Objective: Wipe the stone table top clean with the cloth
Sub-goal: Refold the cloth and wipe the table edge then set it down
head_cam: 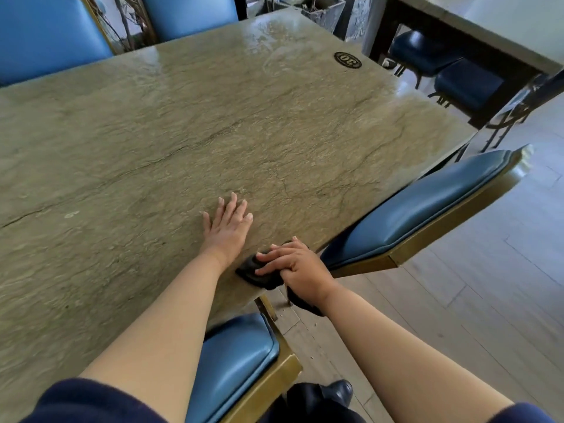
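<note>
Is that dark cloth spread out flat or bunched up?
Bunched up. The cloth sits crumpled under the right hand at the table's corner, part hanging off the edge.

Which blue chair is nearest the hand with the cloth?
The chair at the table's right edge, just beyond the right hand on the cloth. The others sit nearer the camera or across the table.
</note>
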